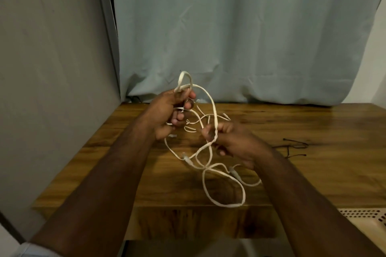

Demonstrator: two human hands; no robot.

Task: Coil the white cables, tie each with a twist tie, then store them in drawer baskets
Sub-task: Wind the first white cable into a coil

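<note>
A tangle of white cables (212,98) hangs between my hands above the wooden table (313,123). My left hand (169,112) grips a bunch of loops, one loop standing up above the fist. My right hand (231,142) pinches a strand lower and to the right. Slack loops (224,204) trail down onto the table near its front edge, with connectors showing among them. Black twist ties (295,145) lie on the table right of my right hand.
A pale curtain (240,37) hangs behind the table and a grey wall (52,58) closes the left side. A perforated cream basket rim (363,215) shows at the lower right, below the table's front edge.
</note>
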